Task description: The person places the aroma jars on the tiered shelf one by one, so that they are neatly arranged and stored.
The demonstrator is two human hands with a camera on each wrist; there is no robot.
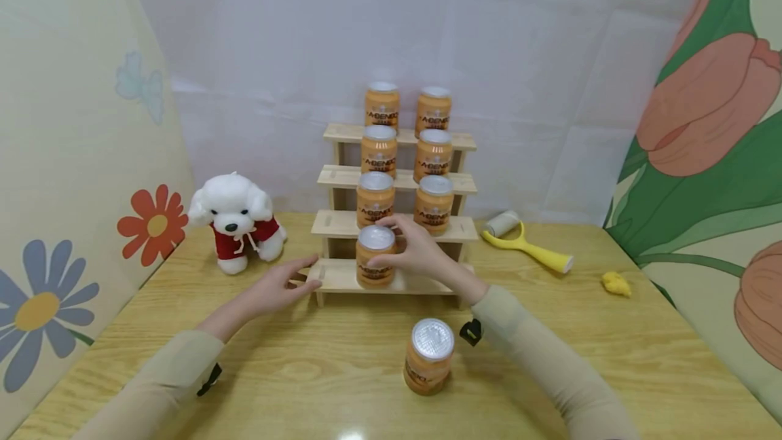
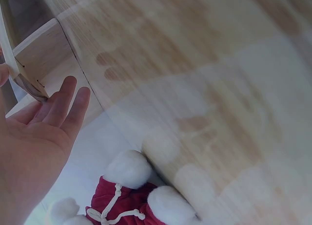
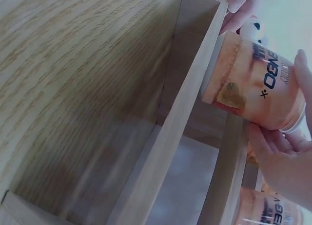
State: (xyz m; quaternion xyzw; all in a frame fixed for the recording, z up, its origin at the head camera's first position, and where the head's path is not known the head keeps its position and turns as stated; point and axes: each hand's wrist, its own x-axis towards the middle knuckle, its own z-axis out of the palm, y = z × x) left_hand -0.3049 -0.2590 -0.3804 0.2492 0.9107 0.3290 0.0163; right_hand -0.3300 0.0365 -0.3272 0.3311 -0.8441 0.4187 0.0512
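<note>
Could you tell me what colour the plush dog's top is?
Red, with white drawstrings; the plush dog shows best in the head view.

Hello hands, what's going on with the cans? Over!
Right hand grips can on bottom step. Left hand open, steadying rack. Nothing blocking.

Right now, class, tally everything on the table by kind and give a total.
Orange cans: 8
Wooden tiered rack: 1
White plush dog: 1
Yellow-handled lint roller: 1
Small yellow lump: 1
Total: 12
</note>
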